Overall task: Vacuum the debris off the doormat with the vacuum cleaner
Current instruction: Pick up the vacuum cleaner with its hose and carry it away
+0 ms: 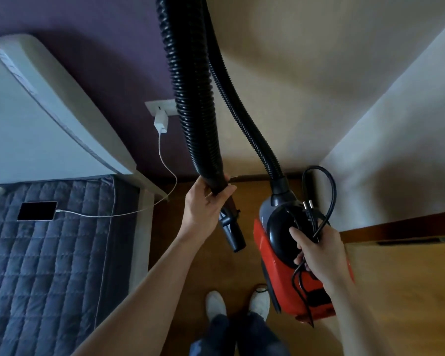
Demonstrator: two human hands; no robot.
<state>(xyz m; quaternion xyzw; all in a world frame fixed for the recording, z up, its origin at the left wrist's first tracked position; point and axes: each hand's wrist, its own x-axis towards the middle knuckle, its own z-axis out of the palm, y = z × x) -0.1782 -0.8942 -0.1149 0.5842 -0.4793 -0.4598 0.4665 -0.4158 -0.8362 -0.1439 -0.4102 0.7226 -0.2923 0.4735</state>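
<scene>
At lower left, one phone (37, 210) lay on the bed (49, 265), wired to one charger (161, 122) in the wall socket (153, 105). At centre my left hand (204, 204) was curled round the end of the one black hose (190, 98), with its nozzle (231, 232) pointing down. Two white shoes (216, 304) showed at bottom centre. Right of them was the one red vacuum cleaner (272, 250). My right hand (319, 253) gripped its top together with the looped power cord (329, 191), and one plug (309, 205) stuck up. No doormat was in view. I judged this a carry: keep the cord bundled, the nozzle off the floor and the hose clear of the charger.
</scene>
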